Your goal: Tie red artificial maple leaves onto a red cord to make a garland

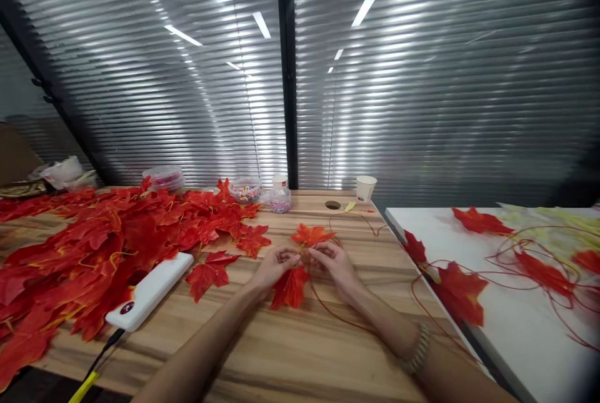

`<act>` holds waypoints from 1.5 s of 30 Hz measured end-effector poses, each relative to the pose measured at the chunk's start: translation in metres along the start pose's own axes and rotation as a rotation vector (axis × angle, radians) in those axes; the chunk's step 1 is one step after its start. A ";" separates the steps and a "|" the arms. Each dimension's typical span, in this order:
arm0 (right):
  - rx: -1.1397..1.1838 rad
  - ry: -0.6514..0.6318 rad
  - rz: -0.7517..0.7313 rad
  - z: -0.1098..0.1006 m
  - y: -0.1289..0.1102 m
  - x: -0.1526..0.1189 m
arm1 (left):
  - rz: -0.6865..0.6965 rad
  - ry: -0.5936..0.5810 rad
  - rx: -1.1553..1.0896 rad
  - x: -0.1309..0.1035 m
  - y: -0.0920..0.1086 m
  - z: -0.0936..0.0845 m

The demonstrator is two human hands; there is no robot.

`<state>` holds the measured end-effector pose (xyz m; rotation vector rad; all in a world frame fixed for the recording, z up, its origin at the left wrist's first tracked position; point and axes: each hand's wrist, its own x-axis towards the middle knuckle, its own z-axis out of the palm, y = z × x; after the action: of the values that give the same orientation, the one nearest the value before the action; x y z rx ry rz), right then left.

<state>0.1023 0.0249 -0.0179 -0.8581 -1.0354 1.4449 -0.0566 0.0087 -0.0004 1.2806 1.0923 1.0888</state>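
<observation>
My left hand [276, 267] and my right hand [335, 265] meet over the wooden table, fingertips pinched close together. An orange-red artificial maple leaf [310, 235] points away from me just beyond the fingertips. A second red maple leaf [291, 288] hangs below my left fingers, its stem end at the pinch. A thin red cord [323, 303] runs from between my hands toward my right forearm. My right thumb and forefinger are closed where the cord and the stems come together. The exact join is too small to make out.
A large pile of red maple leaves [154, 228] covers the table's left side, with a white power bank [150, 292] on it. Bead tubs [244, 190] and a paper cup [365, 189] stand at the back. A white table [510, 334] at right carries corded leaves.
</observation>
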 end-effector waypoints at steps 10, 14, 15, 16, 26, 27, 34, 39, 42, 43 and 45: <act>-0.050 -0.055 -0.033 0.000 0.003 0.001 | 0.023 -0.077 0.056 0.004 -0.006 -0.003; -0.095 -0.051 -0.084 0.000 0.002 0.000 | 0.089 -0.064 0.130 0.005 -0.007 -0.003; -0.110 -0.055 -0.101 0.000 0.002 0.000 | 0.098 -0.069 0.136 0.004 -0.006 -0.002; -0.123 -0.060 -0.117 0.000 0.002 0.000 | 0.099 -0.076 0.136 0.004 -0.004 -0.002; -0.163 -0.095 -0.127 -0.002 0.005 0.000 | 0.079 -0.084 0.109 0.003 -0.004 -0.001; -0.164 -0.098 -0.125 -0.002 0.005 0.000 | 0.079 -0.083 0.110 0.003 -0.004 -0.001; -0.173 -0.081 -0.128 0.000 0.005 0.001 | 0.071 -0.099 0.118 0.003 -0.004 -0.001; -0.178 -0.092 -0.130 -0.001 0.005 0.001 | 0.073 -0.123 0.150 0.003 -0.003 -0.002; -0.182 -0.106 -0.123 0.000 0.005 0.000 | 0.074 -0.124 0.155 0.003 -0.003 -0.002; -0.185 -0.109 -0.119 0.000 0.004 -0.001 | 0.076 -0.126 0.156 0.003 -0.003 -0.002; -0.190 -0.110 -0.117 0.000 0.003 -0.001 | 0.080 -0.128 0.167 0.003 -0.003 -0.003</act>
<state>0.1009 0.0234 -0.0208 -0.8451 -1.3008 1.3221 -0.0587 0.0121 -0.0038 1.5158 1.0603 0.9761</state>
